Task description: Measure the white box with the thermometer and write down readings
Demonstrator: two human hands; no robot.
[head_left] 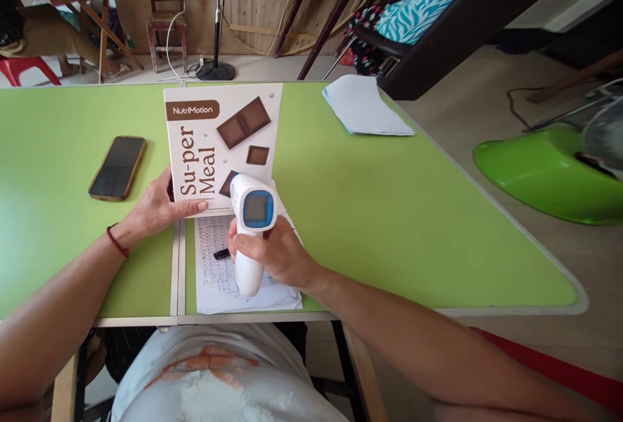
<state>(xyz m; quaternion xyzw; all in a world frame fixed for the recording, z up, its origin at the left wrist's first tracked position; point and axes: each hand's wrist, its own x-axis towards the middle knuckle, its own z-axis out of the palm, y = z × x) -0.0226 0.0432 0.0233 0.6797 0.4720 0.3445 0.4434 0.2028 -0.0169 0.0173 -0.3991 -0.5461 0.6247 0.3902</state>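
My left hand (168, 200) grips the lower left corner of a white box (243, 100) printed "NutriMotion Su-per Meal" with chocolate pieces, its thumb across the front. The box is held up with its printed face toward me. In my right hand (280, 250) is a white infrared thermometer (250, 273), fingers wrapped round its handle. Its blue-framed screen (257, 208) faces me, and its head overlaps the box's lower right part. Whether the two touch I cannot tell. Beneath lie handwritten sheets of paper (209, 292) with a black pen (222, 254), partly hidden by the thermometer.
A smartphone (118, 167) in a brown case lies left on the green table (389, 234). Folded white paper (365, 107) rests near the far edge. Beyond are a microphone stand base (217, 71), a wooden chair (166, 19), a green plastic seat (549, 175) and a seated person (19, 26).
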